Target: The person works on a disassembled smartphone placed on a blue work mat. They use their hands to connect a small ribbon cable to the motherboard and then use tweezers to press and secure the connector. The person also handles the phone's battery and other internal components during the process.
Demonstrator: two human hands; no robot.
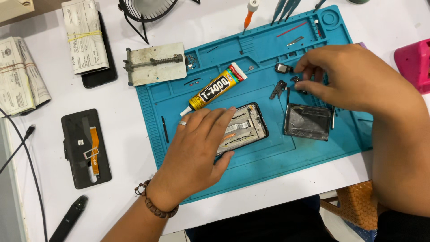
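The left hand (197, 148) lay flat on the opened phone (244, 127) mid-mat (264, 166), grasping nothing; the right hand (345, 78) pinched a small part (296, 79) near the mat's upper edge.

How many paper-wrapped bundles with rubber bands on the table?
2. One bundle lies at top, left of the fan base, on a dark phone. The other bundle sits at the left edge. More may lie out of frame.
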